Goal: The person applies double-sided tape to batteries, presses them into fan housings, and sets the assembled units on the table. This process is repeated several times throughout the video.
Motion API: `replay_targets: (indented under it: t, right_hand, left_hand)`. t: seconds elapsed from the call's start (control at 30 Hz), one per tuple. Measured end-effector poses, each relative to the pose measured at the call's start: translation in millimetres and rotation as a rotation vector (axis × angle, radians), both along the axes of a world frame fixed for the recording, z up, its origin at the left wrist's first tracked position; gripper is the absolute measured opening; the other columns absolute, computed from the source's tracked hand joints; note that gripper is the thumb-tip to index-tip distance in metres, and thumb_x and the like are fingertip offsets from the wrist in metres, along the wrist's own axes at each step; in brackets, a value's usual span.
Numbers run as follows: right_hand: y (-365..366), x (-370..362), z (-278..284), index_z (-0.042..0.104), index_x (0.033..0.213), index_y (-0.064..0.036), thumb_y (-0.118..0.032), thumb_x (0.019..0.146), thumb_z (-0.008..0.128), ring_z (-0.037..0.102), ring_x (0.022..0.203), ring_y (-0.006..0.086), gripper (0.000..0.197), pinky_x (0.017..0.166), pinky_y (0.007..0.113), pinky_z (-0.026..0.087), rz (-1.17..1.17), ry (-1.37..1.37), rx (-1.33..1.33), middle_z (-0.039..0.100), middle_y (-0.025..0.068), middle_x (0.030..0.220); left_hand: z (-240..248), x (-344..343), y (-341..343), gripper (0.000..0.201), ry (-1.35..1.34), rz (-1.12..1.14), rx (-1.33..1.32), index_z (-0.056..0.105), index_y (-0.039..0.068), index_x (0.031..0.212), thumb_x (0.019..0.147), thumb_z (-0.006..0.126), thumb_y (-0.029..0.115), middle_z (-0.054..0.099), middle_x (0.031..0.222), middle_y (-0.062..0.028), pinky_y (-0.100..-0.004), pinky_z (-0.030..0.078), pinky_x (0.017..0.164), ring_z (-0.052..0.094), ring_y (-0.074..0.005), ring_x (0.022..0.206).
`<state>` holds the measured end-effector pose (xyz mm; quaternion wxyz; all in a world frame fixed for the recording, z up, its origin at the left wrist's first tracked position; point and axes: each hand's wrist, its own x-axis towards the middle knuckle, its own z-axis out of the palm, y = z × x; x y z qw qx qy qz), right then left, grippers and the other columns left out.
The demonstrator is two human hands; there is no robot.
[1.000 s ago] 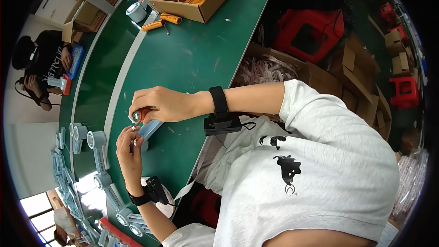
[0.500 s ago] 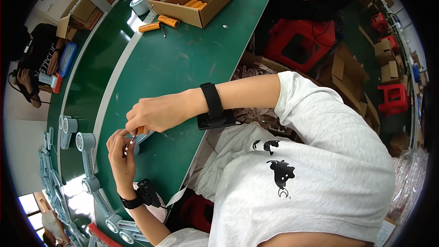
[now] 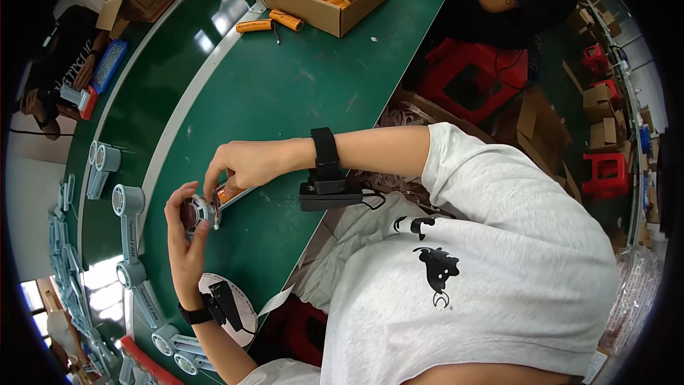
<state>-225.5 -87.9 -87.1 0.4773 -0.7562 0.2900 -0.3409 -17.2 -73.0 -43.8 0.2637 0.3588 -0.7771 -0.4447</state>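
Note:
My left hand [image 3: 187, 242] grips the round head of a light blue handheld fan [image 3: 206, 215], thumb on the near side and fingers round the far side. The fan's handle points up and right, under my right hand [image 3: 249, 162]. An orange battery cell [image 3: 226, 194] shows at the handle, below the bent fingers of my right hand. Those fingers are closed at the cell and the thin wires beside it; exactly what the tips pinch is partly hidden. Both wrists wear black straps with small black boxes.
A cardboard box [image 3: 340, 20] of orange cells stands at the far end of the green table [image 3: 285, 100], with two loose cells [image 3: 271, 23] beside it. Assembled fans [image 3: 129, 232] line the left. A round white disc [image 3: 231, 306] lies near my left wrist. Co-workers sit at upper left and upper right.
The fan head has turned into view in my left hand, and its fingers have spread round it. My right hand has lifted slightly, uncovering more of the orange cell. The whole view has shifted a little.

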Motion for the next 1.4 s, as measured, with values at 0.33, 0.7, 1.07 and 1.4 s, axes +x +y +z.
replay_targets:
  t: [0.33,0.7,1.07,1.4]
  right_hand:
    - [-24.9,-7.6,-0.6,0.055,0.093,-0.002,-0.008,0.067,0.065,0.058,0.076,0.0289,0.028,0.066,0.036,0.044,-0.123,0.148,-0.206,0.059,0.0147,0.08]
    - [-101.7,-138.0,2.0,0.064,0.074,-0.0003,-0.014,0.07,0.06,0.063,0.077,0.0245,0.015,0.056,0.034,0.049,-1.192,1.145,-0.462,0.064,0.0141,0.078]
    - [-97.9,-145.9,24.5,0.054,0.09,0.0059,-0.017,0.075,0.057,0.061,0.079,0.0336,0.028,0.066,0.039,0.05,-1.095,0.979,-0.553,0.058,0.0232,0.088]
    - [72.9,33.1,9.3,0.054,0.072,0.0041,-0.017,0.067,0.058,0.053,0.061,0.0327,0.022,0.058,0.037,0.042,-0.082,-0.068,0.092,0.055,0.0191,0.065]
  left_hand:
    - [37.9,-26.8,-29.5,0.05,-0.635,-0.081,-0.359,0.048,0.0,0.107,0.06,0.063,0.0,0.053,0.095,-0.0089,-0.0277,0.041,0.071,0.05,-0.0192,0.078]
    - [-4.0,-34.4,-279.9,0.055,-0.634,0.249,-0.524,0.049,-0.001,0.112,0.063,0.069,0.014,0.055,0.1,-0.0162,-0.03,0.042,0.075,0.054,-0.0252,0.087]
    - [140.0,9.9,-17.1,0.059,-0.73,0.097,-0.139,0.043,-0.002,0.121,0.07,0.068,0.015,0.048,0.12,-0.0181,-0.035,0.036,0.091,0.047,-0.0278,0.109]
    - [-18.6,71.1,135.4,0.067,-0.942,0.485,-0.247,0.048,-0.002,0.11,0.055,0.076,0.022,0.048,0.1,-0.0151,-0.038,0.033,0.09,0.044,-0.0336,0.097]
